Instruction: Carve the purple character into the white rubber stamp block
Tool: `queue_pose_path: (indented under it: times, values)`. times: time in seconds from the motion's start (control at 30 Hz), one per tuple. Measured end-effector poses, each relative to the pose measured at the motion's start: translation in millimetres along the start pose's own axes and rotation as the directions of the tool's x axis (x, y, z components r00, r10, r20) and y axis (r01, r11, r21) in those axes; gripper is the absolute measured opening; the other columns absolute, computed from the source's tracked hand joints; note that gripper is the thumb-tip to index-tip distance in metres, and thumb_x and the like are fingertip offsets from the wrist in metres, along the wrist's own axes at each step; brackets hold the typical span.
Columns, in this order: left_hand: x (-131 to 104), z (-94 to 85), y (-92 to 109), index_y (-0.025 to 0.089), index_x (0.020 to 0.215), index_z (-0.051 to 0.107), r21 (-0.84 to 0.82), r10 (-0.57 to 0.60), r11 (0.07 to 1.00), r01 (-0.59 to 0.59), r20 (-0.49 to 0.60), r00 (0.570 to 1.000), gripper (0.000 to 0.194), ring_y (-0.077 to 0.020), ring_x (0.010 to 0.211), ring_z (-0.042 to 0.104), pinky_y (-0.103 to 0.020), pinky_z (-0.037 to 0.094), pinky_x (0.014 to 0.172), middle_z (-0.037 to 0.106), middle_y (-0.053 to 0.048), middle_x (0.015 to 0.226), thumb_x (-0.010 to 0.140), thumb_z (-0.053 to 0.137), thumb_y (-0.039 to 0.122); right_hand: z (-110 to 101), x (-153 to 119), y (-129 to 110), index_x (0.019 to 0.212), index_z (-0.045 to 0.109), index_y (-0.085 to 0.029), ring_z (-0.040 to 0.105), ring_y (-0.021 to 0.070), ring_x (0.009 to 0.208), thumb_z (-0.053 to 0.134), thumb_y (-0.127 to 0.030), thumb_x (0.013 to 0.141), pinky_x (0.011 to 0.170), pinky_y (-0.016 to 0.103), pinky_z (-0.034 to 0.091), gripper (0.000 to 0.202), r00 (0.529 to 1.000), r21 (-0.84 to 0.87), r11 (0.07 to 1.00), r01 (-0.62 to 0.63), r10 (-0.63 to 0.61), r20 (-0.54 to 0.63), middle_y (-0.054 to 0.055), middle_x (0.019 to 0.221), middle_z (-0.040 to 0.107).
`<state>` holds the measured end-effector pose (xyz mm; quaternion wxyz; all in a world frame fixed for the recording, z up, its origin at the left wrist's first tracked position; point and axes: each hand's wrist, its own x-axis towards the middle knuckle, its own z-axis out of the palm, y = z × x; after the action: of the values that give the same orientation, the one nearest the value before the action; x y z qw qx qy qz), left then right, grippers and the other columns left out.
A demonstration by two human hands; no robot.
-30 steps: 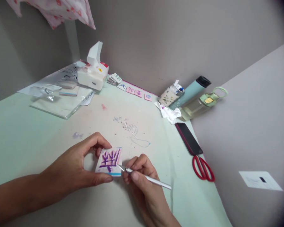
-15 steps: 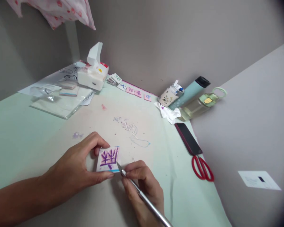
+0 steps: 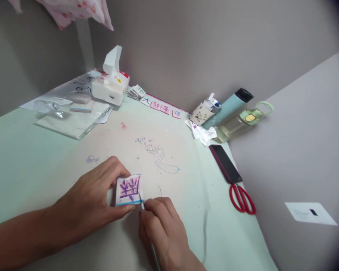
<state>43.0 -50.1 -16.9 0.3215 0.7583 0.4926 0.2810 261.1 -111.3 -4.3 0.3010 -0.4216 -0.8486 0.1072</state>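
Note:
A small square carving block (image 3: pixel 129 189) with a purple character on its pale face and a blue stripe along one edge lies at the lower middle. My left hand (image 3: pixel 93 192) is closed on it, thumb along the near edge and fingers at the far side. My right hand (image 3: pixel 165 229) grips a silver craft knife (image 3: pixel 142 205) like a pen. The blade's tip is at the right edge of the purple character; whether it cuts in I cannot tell. Most of the knife's handle is hidden by my right hand.
Carving shavings (image 3: pixel 149 146) lie beyond the block. Along the back are a tissue pack (image 3: pixel 109 91), a pink carved tile (image 3: pixel 165 108), a pen cup (image 3: pixel 202 114), a teal flask (image 3: pixel 228 107) and a green bottle (image 3: pixel 240 122). A phone (image 3: pixel 225 162) and red scissors (image 3: pixel 243 198) sit at right.
My right hand has turned and shifted slightly left, bringing the knife handle more upright and mostly behind the fingers. My left hand and the block have barely moved.

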Motion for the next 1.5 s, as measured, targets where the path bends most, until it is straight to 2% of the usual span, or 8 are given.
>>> queue_pose_path:
  times: [0.1,0.3,0.43,0.67,0.83,0.93,1.13,1.5]
  values:
    - [0,2.6,-5,0.026,0.102,0.057,0.038,0.037,0.999,-0.037,-0.006,0.999,0.029,-0.0223,0.086,0.057,-0.034,0.042,0.076,0.059,0.001,0.098,0.083,0.077,0.035,-4,6,-5,0.107,0.065,-0.013,0.061,0.0248,0.084,0.032,-0.010,0.110,0.076,0.035,0.057,0.033,0.995,-0.126,0.987,0.099,-0.099,0.004,0.014,0.096,0.072]
    - [2,2.7,-12,0.025,0.100,0.057,0.062,0.126,0.990,-0.126,0.012,0.992,0.028,-0.0215,0.086,0.059,-0.033,0.041,0.075,0.059,0.001,0.096,0.086,0.077,0.039,-9,10,-7,0.104,0.069,-0.010,0.062,0.0253,0.079,0.044,-0.007,0.103,0.072,0.034,0.057,0.025,0.987,-0.234,0.960,0.155,-0.139,0.086,0.014,0.093,0.072]
    - [2,-2.6,-4,0.026,0.097,0.057,0.051,0.030,0.998,-0.032,0.041,0.999,0.027,-0.0208,0.081,0.056,-0.033,0.041,0.073,0.059,0.002,0.093,0.081,0.077,0.036,-12,10,-7,0.102,0.067,-0.012,0.063,0.0233,0.081,0.043,-0.007,0.105,0.074,0.031,0.057,0.024,0.992,-0.179,0.977,0.114,-0.103,0.072,0.012,0.093,0.071]
    - [6,-8.3,8,0.027,0.097,0.056,-0.067,-0.178,0.980,0.188,0.130,0.975,0.035,-0.0191,0.074,0.055,-0.031,0.044,0.067,0.057,0.006,0.083,0.074,0.079,0.037,-15,8,-11,0.111,0.067,-0.009,0.063,0.0261,0.089,0.037,-0.010,0.108,0.079,0.035,0.057,0.030,0.986,-0.231,0.959,0.164,-0.158,0.046,0.016,0.101,0.073]
    - [6,-6.5,-2,0.025,0.098,0.060,0.034,0.049,0.998,-0.051,0.036,0.998,0.025,-0.0221,0.089,0.059,-0.035,0.044,0.078,0.060,0.002,0.098,0.082,0.077,0.036,-22,3,-2,0.107,0.061,-0.016,0.059,0.0206,0.087,0.044,-0.006,0.107,0.077,0.029,0.057,0.019,0.999,-0.023,0.999,0.038,-0.037,0.018,0.010,0.100,0.066]
    - [4,-4.4,-7,0.026,0.103,0.060,0.056,0.116,0.992,-0.117,0.028,0.993,0.026,-0.0215,0.091,0.059,-0.034,0.043,0.079,0.059,0.002,0.101,0.084,0.077,0.031,-23,1,1,0.110,0.059,-0.018,0.060,0.0193,0.092,0.050,-0.003,0.104,0.078,0.027,0.056,0.019,1.000,0.016,1.000,-0.002,0.002,0.014,0.008,0.103,0.064]
    - [-1,-0.7,-9,0.028,0.110,0.058,0.023,0.174,0.984,-0.175,0.036,0.984,0.028,-0.0233,0.093,0.061,-0.035,0.047,0.080,0.061,0.001,0.105,0.090,0.076,0.037,-22,2,0,0.114,0.059,-0.018,0.058,0.0192,0.094,0.048,0.001,0.101,0.082,0.027,0.054,0.025,0.996,0.006,1.000,0.002,-0.003,0.090,0.008,0.108,0.063]
    - [-1,-2.7,-9,0.027,0.112,0.060,0.028,0.171,0.984,-0.174,0.083,0.982,0.029,-0.0210,0.096,0.062,-0.031,0.049,0.083,0.064,0.002,0.107,0.089,0.075,0.036,-16,-1,9,0.116,0.061,-0.017,0.057,0.0198,0.097,0.043,-0.002,0.105,0.084,0.027,0.053,0.027,0.995,0.014,0.998,0.057,-0.058,0.083,0.010,0.110,0.062]
